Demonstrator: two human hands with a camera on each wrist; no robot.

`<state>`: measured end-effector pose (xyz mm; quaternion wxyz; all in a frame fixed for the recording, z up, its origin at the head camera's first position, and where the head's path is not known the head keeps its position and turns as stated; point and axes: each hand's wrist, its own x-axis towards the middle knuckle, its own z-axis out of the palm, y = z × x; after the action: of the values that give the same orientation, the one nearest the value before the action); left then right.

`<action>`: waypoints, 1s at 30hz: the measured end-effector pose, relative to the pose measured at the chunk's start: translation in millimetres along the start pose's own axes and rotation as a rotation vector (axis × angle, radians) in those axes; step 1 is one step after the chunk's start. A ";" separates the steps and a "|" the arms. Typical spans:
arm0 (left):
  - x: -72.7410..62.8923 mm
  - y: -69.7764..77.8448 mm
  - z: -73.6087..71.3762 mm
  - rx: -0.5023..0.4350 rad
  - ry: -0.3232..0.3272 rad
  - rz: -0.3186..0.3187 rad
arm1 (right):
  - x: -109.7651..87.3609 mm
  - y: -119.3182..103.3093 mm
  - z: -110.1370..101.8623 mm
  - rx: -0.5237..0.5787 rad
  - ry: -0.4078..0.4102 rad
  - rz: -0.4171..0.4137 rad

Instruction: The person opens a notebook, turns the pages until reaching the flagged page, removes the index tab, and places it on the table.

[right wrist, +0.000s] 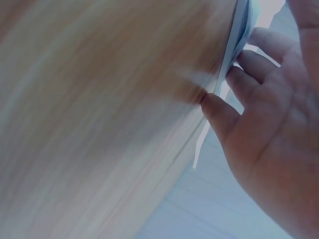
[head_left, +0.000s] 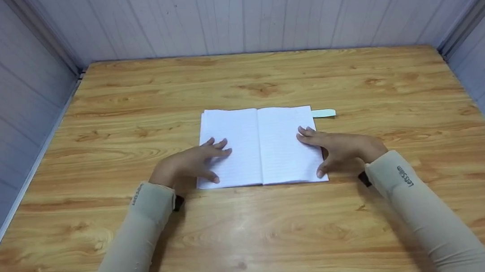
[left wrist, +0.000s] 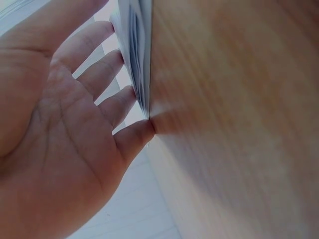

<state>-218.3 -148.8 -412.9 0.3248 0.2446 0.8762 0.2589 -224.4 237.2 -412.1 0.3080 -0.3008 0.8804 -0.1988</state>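
Observation:
An open notebook [head_left: 280, 150] with lined white pages lies flat on the table, its centre fold running away from me. My left hand [head_left: 191, 161] rests on the left page near its outer edge, fingers spread. On the right page's outer edge my right hand [head_left: 338, 145] rests the same way, thumb near the lower corner. In the left wrist view, the little finger of the left hand [left wrist: 65, 124] reaches the table beside the stacked page edges [left wrist: 139, 55]. The right wrist view shows the right hand [right wrist: 274, 119] along the notebook's edge [right wrist: 230, 47].
A pale green strip [head_left: 324, 113] sticks out from the notebook's upper right side. The wood-grain table [head_left: 239, 235] extends all round it. Panelled walls [head_left: 243, 14] stand behind the table and at both sides.

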 end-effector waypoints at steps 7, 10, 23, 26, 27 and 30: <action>-1.6 0.5 -1.3 0.027 -0.001 0.044 | 0.7 -1.2 -0.6 0.027 0.010 -0.001; -2.2 1.0 -1.3 0.025 0.000 0.048 | 1.8 -0.5 -0.8 0.028 0.014 0.001; 0.2 1.0 1.0 0.019 0.001 0.012 | 2.9 1.3 -0.1 0.059 0.017 -0.007; 0.6 2.5 0.5 0.023 0.004 0.003 | 2.7 0.6 -0.4 0.067 0.017 -0.008; 0.6 3.2 0.3 0.031 0.003 0.002 | 2.5 0.4 -0.5 0.068 0.018 -0.011; 0.6 6.8 -0.9 0.070 0.006 0.012 | 2.1 0.2 -0.7 0.071 0.020 -0.010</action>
<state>-217.5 -143.6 -408.4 0.3117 0.2602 0.8843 0.2306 -226.2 236.1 -412.6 0.3088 -0.2921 0.8742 -0.2347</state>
